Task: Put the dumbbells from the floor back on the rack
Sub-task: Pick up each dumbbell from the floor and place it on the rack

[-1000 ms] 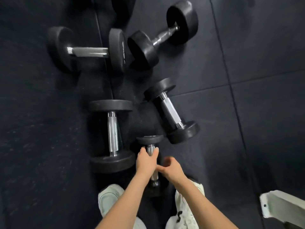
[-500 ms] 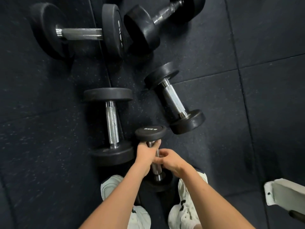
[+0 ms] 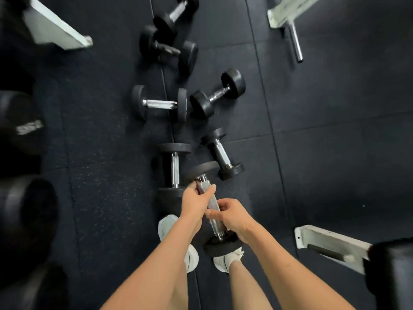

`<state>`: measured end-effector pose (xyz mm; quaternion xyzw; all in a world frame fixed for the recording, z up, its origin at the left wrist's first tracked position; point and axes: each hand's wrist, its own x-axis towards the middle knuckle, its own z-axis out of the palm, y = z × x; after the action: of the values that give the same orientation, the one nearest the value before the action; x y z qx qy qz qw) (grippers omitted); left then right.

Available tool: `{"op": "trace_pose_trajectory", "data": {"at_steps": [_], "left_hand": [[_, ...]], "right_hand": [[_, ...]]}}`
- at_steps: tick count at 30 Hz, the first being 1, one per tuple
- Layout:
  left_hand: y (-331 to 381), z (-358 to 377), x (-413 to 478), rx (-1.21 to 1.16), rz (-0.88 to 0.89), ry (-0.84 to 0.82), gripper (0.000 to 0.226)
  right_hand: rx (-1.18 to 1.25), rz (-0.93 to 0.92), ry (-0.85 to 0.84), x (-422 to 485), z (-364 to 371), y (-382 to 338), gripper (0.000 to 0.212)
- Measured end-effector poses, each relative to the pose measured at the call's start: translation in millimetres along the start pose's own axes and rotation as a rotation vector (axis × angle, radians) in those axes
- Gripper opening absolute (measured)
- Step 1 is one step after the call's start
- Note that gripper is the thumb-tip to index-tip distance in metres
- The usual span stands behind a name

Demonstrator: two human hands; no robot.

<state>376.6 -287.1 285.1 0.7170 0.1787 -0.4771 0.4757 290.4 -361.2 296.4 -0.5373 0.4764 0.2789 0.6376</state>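
The small dumbbell (image 3: 211, 206) that lay on the floor (image 3: 335, 153) between the shoes a second ago is now lifted clear of it. The left hand (image 3: 195, 203), which only touched the handle's far end, now wraps it, and the right hand (image 3: 232, 218), then just beside the handle, grips its near end. More dumbbells and white rack feet have come into view.

Blurred rack weights (image 3: 24, 130) at left edge, white label unreadable; topmost dumbbell (image 3: 176, 12) cut off.

Five dumbbells (image 3: 172, 168) lie on the floor (image 3: 335, 153) ahead of the shoes (image 3: 166, 227), rack (image 3: 26, 198) at left.
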Motion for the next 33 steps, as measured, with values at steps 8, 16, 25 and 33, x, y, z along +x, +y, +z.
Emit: {"op": "trace_pose_trajectory", "data": {"at_steps": [8,16,25,33], "left_hand": [[114.4,-81.5,-193.6,0.029,0.213,-0.007,0.005],[154.0,-165.5,-323.1,-0.262,0.281,0.236,0.011],[130.0,-291.7,-415.6,-0.565,0.394,0.574,0.008],[64.4,-437.5,-455.9,-0.661,0.327,1.062,0.028]], "right_hand": [[-0.108,-0.091,-0.096,-200.6,30.4,-116.1,0.024],[-0.468,-0.274,-0.21,-310.7,94.7,-196.1,0.017],[-0.794,-0.51,-0.379,-377.1,233.4,-242.0,0.028],[-0.986,-0.577,-0.571,-401.6,421.5,-232.7,0.031]]}}
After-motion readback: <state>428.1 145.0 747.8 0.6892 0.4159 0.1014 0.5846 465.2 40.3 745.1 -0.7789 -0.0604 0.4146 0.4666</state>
